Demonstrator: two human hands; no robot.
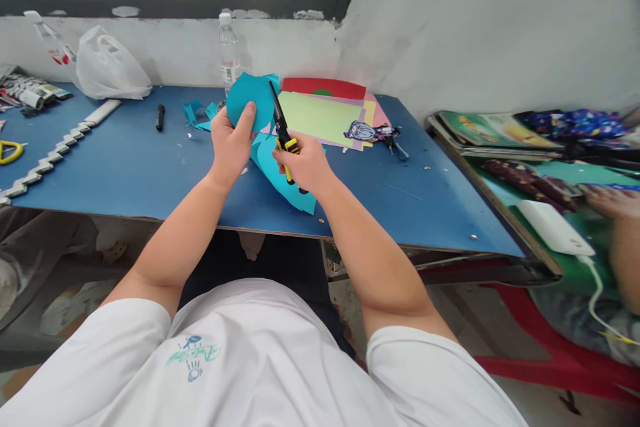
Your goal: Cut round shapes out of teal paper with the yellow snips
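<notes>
Head view, the only one we hold. Item: one blue paper disc, raised above the blue table, in front of the plastic bottle. Left hand: we see it pinching the disc near its lower edge, thumb flat on the front face, the other fingers mostly hidden behind. Right hand: we see its fingers curled round the yellow-and-black handles of the scissors; the blades point up beside the disc's right edge, and we cannot tell how far they are parted.

Also listed: a larger blue sheet beneath the right hand, blue scraps to the left, and coloured sheets behind to the right.

Risks, as we judge them: the disc's rim could be nicked if the blades tilt inward; the thin paper could bend or swing, being held mainly at one side; the left fingers behind it could be caught if the blades travel round towards them; the larger sheet could crease if the right hand presses down
</notes>
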